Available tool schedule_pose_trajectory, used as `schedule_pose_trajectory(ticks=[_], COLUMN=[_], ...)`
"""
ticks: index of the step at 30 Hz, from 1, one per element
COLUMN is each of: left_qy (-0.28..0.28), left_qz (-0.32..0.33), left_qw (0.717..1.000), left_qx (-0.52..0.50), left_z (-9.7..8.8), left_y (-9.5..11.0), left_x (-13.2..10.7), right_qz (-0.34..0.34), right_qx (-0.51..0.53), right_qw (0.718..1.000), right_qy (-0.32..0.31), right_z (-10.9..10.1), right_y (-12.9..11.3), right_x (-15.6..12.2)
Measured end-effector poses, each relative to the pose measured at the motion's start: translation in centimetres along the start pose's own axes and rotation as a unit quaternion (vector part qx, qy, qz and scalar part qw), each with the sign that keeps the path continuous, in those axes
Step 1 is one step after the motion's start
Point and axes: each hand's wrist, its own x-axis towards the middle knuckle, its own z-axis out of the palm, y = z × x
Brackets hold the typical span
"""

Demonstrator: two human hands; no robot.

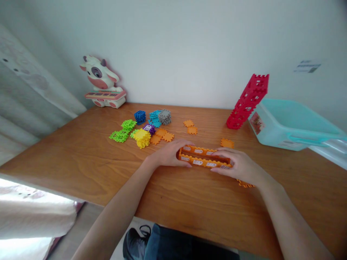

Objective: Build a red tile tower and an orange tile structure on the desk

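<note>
Orange interlocking plastic block column (204,157) is being gripped at both ends by left hand (168,153) and right hand (237,166), both closed on it, over wooden surface (81,169).

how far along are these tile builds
The red tower looks done, standing tilted beside the bin. In hand is a long orange section, held by the left hand and right hand. Still loose are the orange tiles, with green, yellow, blue and grey pieces in small piles.
</note>
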Motion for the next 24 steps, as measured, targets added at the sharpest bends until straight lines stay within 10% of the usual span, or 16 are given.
schedule_pose_trajectory(ticks=[10, 16, 24], left_qy=[0.089, 0.237, 0.098], left_qz=[-0.045, -0.153, -0.101], left_qw=[0.992, 0.936, 0.96], left_qx=[-0.073, 0.209, 0.241], left_z=[1.3, 0.9, 2.1], left_y=[-0.5, -3.7, -4.7], left_x=[0.5, 0.1, -0.3], right_qz=[0.131, 0.174, 0.158], right_qx=[0.064, -0.034, -0.072], right_qw=[0.966, 0.956, 0.966], right_qy=[0.214, 0.233, 0.192], right_z=[-1.3, -0.5, 0.6], right_y=[2.1, 5.7, 6.8], right_x=[-0.1, -0.5, -0.5])
